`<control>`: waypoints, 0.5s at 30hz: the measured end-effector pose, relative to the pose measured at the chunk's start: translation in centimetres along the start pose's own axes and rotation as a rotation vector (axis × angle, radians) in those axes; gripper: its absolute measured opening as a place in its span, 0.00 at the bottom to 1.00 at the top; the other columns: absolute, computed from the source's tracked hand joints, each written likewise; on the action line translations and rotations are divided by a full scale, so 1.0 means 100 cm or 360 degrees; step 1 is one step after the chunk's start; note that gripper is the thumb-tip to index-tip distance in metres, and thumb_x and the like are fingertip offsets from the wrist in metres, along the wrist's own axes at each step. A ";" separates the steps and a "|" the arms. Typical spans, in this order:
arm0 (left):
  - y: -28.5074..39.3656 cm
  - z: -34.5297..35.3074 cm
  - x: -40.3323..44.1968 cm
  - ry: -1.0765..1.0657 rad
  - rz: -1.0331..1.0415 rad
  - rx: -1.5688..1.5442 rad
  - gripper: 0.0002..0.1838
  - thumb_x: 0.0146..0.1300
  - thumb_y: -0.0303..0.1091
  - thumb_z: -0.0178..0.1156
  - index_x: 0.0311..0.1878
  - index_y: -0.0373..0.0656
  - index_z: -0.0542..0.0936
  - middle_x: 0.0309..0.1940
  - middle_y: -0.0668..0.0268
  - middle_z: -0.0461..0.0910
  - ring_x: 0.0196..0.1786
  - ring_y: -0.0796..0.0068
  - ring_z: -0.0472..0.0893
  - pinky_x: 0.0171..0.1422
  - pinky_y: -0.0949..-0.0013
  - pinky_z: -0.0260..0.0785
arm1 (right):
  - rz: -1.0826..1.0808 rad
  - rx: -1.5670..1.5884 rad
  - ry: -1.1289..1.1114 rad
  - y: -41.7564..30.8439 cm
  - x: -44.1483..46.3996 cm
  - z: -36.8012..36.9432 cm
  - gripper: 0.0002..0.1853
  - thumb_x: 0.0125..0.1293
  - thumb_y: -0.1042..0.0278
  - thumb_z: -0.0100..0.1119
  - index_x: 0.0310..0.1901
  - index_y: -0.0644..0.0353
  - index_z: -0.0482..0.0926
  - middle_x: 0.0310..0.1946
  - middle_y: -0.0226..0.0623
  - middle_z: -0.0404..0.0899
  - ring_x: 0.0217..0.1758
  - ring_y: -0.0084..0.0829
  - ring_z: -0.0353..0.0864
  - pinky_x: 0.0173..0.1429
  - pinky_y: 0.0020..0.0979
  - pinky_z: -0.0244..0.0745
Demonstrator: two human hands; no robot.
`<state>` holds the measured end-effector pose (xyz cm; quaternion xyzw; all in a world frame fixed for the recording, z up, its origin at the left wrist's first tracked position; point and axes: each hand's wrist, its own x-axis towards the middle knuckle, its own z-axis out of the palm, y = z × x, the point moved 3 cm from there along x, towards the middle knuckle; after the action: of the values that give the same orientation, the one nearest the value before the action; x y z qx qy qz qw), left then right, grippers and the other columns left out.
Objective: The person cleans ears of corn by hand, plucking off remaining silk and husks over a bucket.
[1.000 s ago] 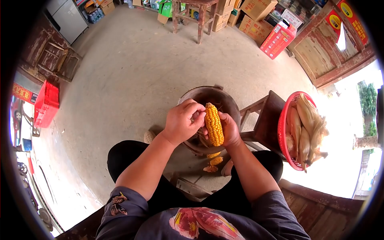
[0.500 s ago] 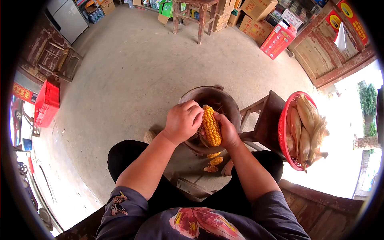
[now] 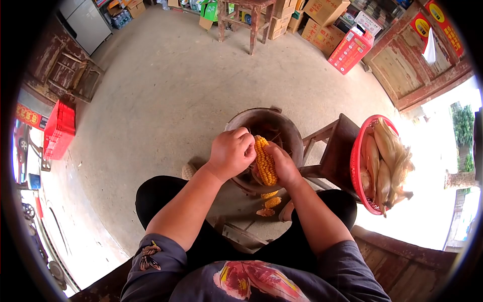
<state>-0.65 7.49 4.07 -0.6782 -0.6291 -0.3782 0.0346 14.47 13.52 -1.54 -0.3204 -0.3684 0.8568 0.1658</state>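
Observation:
A yellow corn cob [image 3: 265,162], husked and tilted, is between my hands above a round brown basin [image 3: 292,132]. My right hand [image 3: 285,163] grips the cob along its right side. On the cob's upper left, my left hand [image 3: 232,153] has its fingers curled and pressed together; whether they pinch anything is hidden. Thin dark strands lie inside the basin. Below it, yellow corn pieces [image 3: 272,202] lie on the floor between my feet.
At the right, a red basket [image 3: 355,166] of husked-looking pale corn ears [image 3: 383,178] rests by a dark wooden stool [image 3: 329,148]. A red crate [image 3: 59,130] stands at the far left. Cartons [image 3: 322,36] and a wooden table [image 3: 251,6] are at the back.
The cob has shifted slightly left and down. My right thumb has moved up across its side, and my left fingers have curled in closer to it.

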 end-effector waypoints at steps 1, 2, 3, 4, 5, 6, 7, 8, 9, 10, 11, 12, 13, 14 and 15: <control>0.000 0.000 0.000 -0.0011 -0.0007 -0.0019 0.10 0.45 0.24 0.66 0.28 0.45 0.74 0.27 0.66 0.76 0.28 0.61 0.79 0.30 0.62 0.73 | -0.0012 0.0007 0.0012 0.000 0.000 0.001 0.17 0.77 0.56 0.45 0.55 0.60 0.71 0.40 0.39 0.80 0.31 0.32 0.83 0.31 0.32 0.81; -0.001 0.000 0.000 -0.0022 -0.0013 -0.0037 0.10 0.45 0.24 0.66 0.28 0.45 0.74 0.26 0.66 0.76 0.28 0.61 0.79 0.30 0.62 0.73 | -0.0023 0.0013 0.0023 0.000 0.000 0.001 0.17 0.77 0.56 0.45 0.55 0.60 0.72 0.40 0.39 0.80 0.31 0.32 0.83 0.30 0.32 0.81; -0.001 0.000 0.000 -0.0021 -0.0014 -0.0036 0.10 0.45 0.24 0.66 0.28 0.45 0.74 0.26 0.66 0.76 0.28 0.61 0.79 0.30 0.62 0.73 | -0.0023 0.0012 0.0022 -0.001 -0.001 0.002 0.17 0.77 0.56 0.45 0.55 0.60 0.72 0.40 0.39 0.80 0.31 0.32 0.83 0.30 0.32 0.81; -0.002 0.000 0.000 -0.0003 -0.0027 -0.0046 0.10 0.45 0.23 0.66 0.28 0.45 0.74 0.26 0.66 0.76 0.27 0.60 0.79 0.30 0.62 0.73 | -0.0015 -0.0028 0.0017 -0.003 -0.002 0.003 0.17 0.76 0.56 0.45 0.55 0.60 0.72 0.40 0.39 0.80 0.31 0.32 0.83 0.31 0.32 0.81; -0.002 0.000 0.000 0.0014 -0.0039 -0.0058 0.10 0.45 0.23 0.66 0.28 0.45 0.74 0.27 0.65 0.76 0.27 0.60 0.79 0.30 0.62 0.73 | -0.0008 -0.0068 0.0014 -0.004 -0.002 0.004 0.17 0.76 0.56 0.46 0.55 0.61 0.72 0.39 0.39 0.80 0.31 0.32 0.83 0.31 0.31 0.81; -0.001 -0.001 0.001 0.0012 -0.0036 -0.0060 0.10 0.45 0.23 0.66 0.28 0.45 0.74 0.27 0.65 0.76 0.27 0.60 0.79 0.30 0.62 0.73 | -0.0011 -0.0067 0.0017 -0.004 -0.002 0.003 0.17 0.76 0.56 0.46 0.55 0.61 0.72 0.39 0.39 0.80 0.31 0.32 0.83 0.31 0.31 0.81; 0.000 -0.002 0.002 0.0020 -0.0065 -0.0116 0.10 0.46 0.23 0.66 0.27 0.44 0.74 0.26 0.65 0.76 0.26 0.61 0.78 0.29 0.63 0.72 | -0.0019 -0.0083 0.0008 -0.003 -0.001 0.003 0.18 0.76 0.55 0.46 0.55 0.61 0.72 0.39 0.39 0.80 0.31 0.32 0.83 0.31 0.31 0.80; 0.002 -0.003 0.002 0.0028 -0.0096 -0.0173 0.09 0.46 0.23 0.66 0.27 0.44 0.74 0.26 0.65 0.76 0.26 0.62 0.78 0.29 0.64 0.71 | -0.0026 -0.0100 0.0000 -0.002 0.000 0.002 0.18 0.76 0.55 0.46 0.55 0.61 0.72 0.39 0.39 0.80 0.31 0.32 0.83 0.31 0.31 0.80; 0.004 -0.004 0.003 0.0027 -0.0094 -0.0174 0.09 0.46 0.23 0.66 0.27 0.44 0.74 0.26 0.65 0.76 0.26 0.62 0.78 0.29 0.64 0.71 | -0.0027 -0.0099 0.0001 -0.001 0.001 0.002 0.18 0.76 0.55 0.46 0.55 0.61 0.72 0.39 0.39 0.80 0.31 0.32 0.83 0.31 0.31 0.80; 0.005 -0.006 0.004 0.0007 -0.0180 -0.0301 0.08 0.48 0.25 0.66 0.27 0.44 0.74 0.25 0.65 0.76 0.25 0.62 0.78 0.28 0.64 0.71 | -0.0029 -0.0076 0.0018 0.000 0.002 0.001 0.18 0.76 0.55 0.46 0.55 0.61 0.72 0.39 0.39 0.80 0.31 0.32 0.83 0.32 0.31 0.80; 0.004 -0.006 0.004 -0.0013 -0.0266 -0.0427 0.07 0.51 0.26 0.66 0.28 0.44 0.75 0.24 0.65 0.76 0.24 0.63 0.78 0.27 0.64 0.71 | -0.0031 -0.0052 0.0034 0.001 0.003 0.001 0.18 0.76 0.56 0.46 0.55 0.61 0.71 0.38 0.40 0.80 0.31 0.32 0.83 0.33 0.31 0.80; 0.002 -0.006 0.002 -0.0013 -0.0266 -0.0427 0.07 0.51 0.26 0.66 0.28 0.44 0.75 0.24 0.65 0.76 0.24 0.63 0.78 0.27 0.64 0.71 | -0.0031 -0.0052 0.0034 0.000 0.003 0.001 0.18 0.76 0.56 0.46 0.55 0.61 0.71 0.38 0.40 0.80 0.31 0.32 0.83 0.33 0.31 0.80; -0.005 -0.004 -0.001 -0.0037 -0.0388 -0.0500 0.07 0.53 0.27 0.66 0.28 0.44 0.76 0.24 0.65 0.76 0.23 0.65 0.78 0.27 0.65 0.70 | -0.0004 0.0027 0.0020 -0.001 0.002 0.000 0.18 0.76 0.56 0.46 0.56 0.61 0.71 0.39 0.40 0.81 0.31 0.32 0.83 0.33 0.32 0.80; -0.011 -0.003 -0.003 -0.0060 -0.0510 -0.0572 0.06 0.56 0.27 0.66 0.29 0.44 0.76 0.24 0.65 0.76 0.23 0.66 0.78 0.26 0.66 0.70 | 0.0024 0.0107 0.0006 -0.002 0.002 0.000 0.18 0.76 0.56 0.46 0.56 0.60 0.71 0.40 0.40 0.81 0.31 0.32 0.83 0.34 0.32 0.80; -0.012 -0.004 -0.002 -0.0082 -0.0501 -0.0491 0.05 0.58 0.28 0.65 0.31 0.44 0.78 0.25 0.66 0.77 0.24 0.68 0.80 0.27 0.67 0.71 | 0.0024 0.0106 0.0005 -0.004 0.002 0.000 0.18 0.76 0.56 0.46 0.56 0.60 0.71 0.40 0.40 0.81 0.31 0.32 0.83 0.34 0.32 0.80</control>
<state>-1.90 7.37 3.77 -0.5785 -0.6625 -0.4532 -0.1450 14.36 13.88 -1.30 -0.3189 -0.3370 0.8693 0.1705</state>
